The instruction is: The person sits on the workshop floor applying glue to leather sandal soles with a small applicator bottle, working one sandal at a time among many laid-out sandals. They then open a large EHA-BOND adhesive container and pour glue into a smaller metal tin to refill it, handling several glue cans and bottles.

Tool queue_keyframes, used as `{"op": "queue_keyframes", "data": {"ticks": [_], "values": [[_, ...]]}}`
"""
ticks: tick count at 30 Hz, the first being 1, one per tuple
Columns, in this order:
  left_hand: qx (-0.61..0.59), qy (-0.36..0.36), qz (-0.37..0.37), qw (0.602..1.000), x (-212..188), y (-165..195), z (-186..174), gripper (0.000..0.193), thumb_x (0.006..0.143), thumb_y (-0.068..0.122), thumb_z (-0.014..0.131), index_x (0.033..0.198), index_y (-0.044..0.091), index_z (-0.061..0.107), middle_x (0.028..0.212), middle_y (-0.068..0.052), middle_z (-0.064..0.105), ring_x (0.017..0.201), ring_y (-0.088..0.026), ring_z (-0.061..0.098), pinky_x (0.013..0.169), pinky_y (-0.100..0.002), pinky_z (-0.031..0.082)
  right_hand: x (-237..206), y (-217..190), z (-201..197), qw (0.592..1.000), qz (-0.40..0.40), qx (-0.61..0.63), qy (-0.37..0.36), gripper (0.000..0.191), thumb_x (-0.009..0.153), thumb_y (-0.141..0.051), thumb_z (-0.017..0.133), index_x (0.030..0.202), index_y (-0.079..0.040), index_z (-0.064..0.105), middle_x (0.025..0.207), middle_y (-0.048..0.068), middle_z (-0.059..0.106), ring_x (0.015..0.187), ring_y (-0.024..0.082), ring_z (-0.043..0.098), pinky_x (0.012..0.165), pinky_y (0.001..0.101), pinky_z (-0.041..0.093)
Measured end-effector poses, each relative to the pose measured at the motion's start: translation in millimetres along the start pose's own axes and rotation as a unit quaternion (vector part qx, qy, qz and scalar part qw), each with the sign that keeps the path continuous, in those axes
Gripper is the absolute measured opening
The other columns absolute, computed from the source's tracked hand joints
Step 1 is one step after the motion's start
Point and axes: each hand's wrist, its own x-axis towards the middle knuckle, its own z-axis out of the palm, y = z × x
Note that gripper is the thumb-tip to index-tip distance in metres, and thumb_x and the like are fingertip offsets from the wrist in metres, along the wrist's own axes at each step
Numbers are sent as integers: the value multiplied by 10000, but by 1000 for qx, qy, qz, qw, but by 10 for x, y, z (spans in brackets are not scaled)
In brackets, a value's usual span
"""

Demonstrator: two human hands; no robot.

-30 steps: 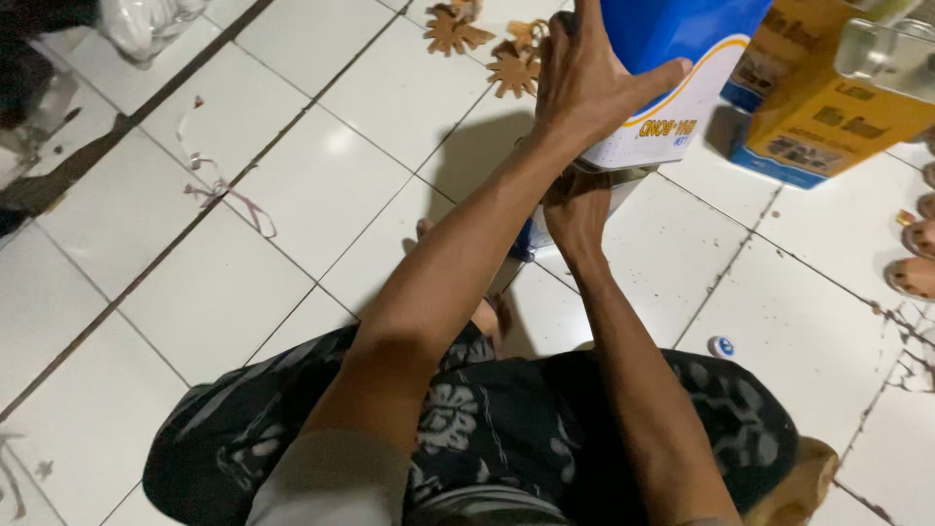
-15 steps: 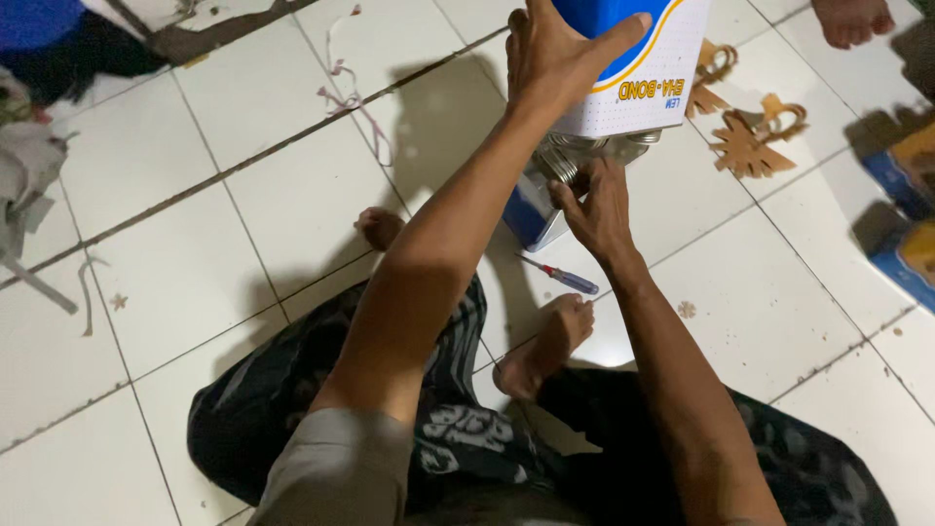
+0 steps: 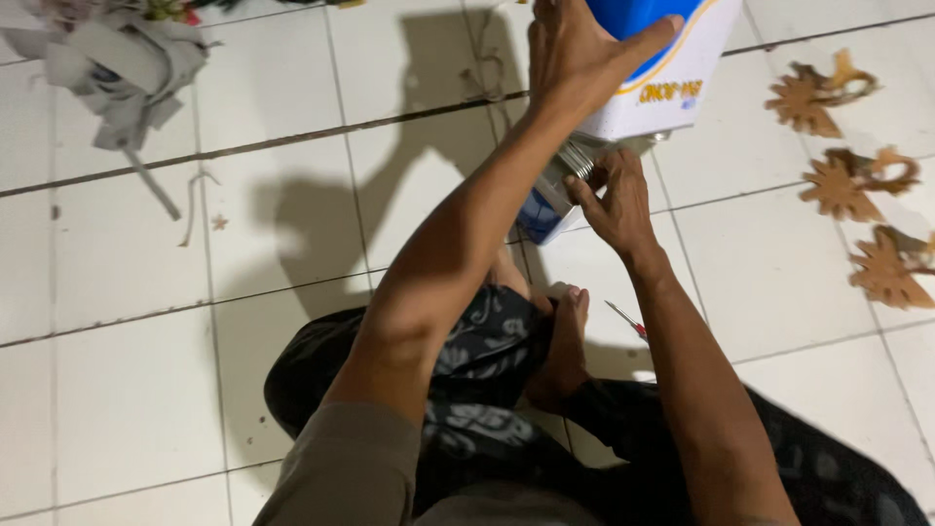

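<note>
- I am seeing a heap of crumpled grey and white scraps (image 3: 117,68) lying on the white tiled floor (image 3: 127,390) in the upper left of the frame.
- My left hand (image 3: 575,58) is reaching to the top centre, its fingers spread wide and pressing flat against the side of a blue and white tin (image 3: 662,73), which is tilting at the top edge.
- Just below it, a smaller metal can (image 3: 560,185) with a blue lower part is sitting under the tin's mouth, near the middle of the frame.
- My right hand (image 3: 614,200) is gripping that can, fingers curling narrowly around its rim.
- A small red-handled tool (image 3: 628,321) is lying on the floor beside my right forearm, right of centre.
- Brown leaf-shaped cutouts (image 3: 847,185) are lying spread down the right edge, well apart from both hands.
</note>
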Motion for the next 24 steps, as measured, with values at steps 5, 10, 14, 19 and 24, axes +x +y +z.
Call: {"op": "queue_keyframes", "data": {"ticks": [5,10,14,19,24], "values": [[21,8,-115,993,261,-300,-455,1095,616,593,873,1423,12,414,1263,-308,596,1195,-448,611,971,-546,542,478,-109,283,995,-83,45,-12,271,916,-180,797,980,6,611,893,167,621,980,368,554,886,496,461],[30,83,-71,994,350,-354,-790,1379,651,554,919,1572,-46,86,1366,-379,491,1279,-509,522,1034,-577,457,658,-430,424,998,-44,22,-42,358,907,-231,809,1095,11,623,1100,233,596,1018,400,548,923,505,475],[6,90,-130,987,259,-397,-888,1386,656,576,874,1603,-12,51,1419,-359,468,1301,-476,551,1061,-530,491,414,-466,631,986,-147,29,69,892,729,-341,908,1366,120,488,1442,437,325,1274,625,372,1041,562,378],[31,86,-129,987,282,-356,-932,1376,676,569,871,1591,-30,37,1445,-342,458,1328,-462,535,1086,-522,466,406,-296,832,989,-64,135,17,799,855,-292,859,1444,34,430,1627,325,294,1437,487,401,1217,521,342],[48,89,-118,988,541,-423,-1115,1345,716,518,901,1581,-47,40,1469,-365,416,1369,-480,469,1112,-547,417,754,-262,917,983,-103,150,-17,819,862,-265,858,1470,45,405,1631,271,338,1472,453,401,1267,535,259]]}}
